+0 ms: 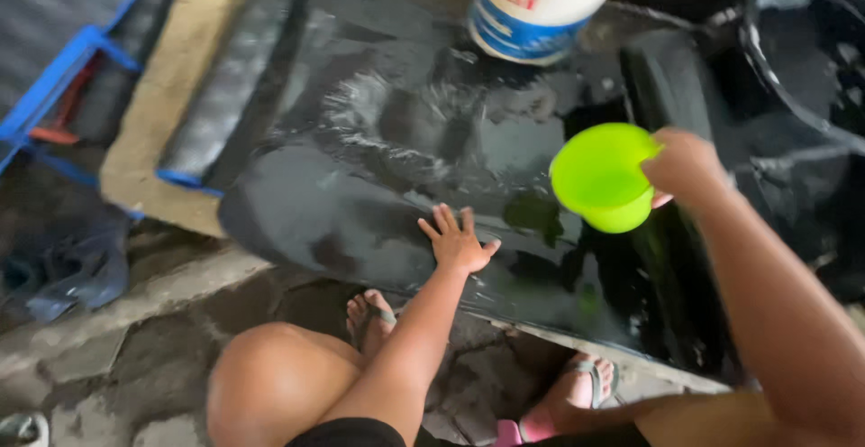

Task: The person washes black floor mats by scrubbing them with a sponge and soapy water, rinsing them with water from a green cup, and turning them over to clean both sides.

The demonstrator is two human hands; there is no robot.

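Observation:
My left hand [457,240] lies flat with its fingers spread on a wet black rubber mat [360,141] spread over the ground. My right hand [682,166] grips a bright green plastic scoop [602,175] by its side, held a little above the mat and tilted toward me. Water glistens across the mat's surface. My bare knee and sandalled feet show at the bottom of the view.
A white bucket with blue and red print [532,1] stands at the mat's far edge. A black basin [806,41] sits at the top right. Another rolled mat [225,95] and a blue frame [54,77] lie to the left on wet stone paving [135,357].

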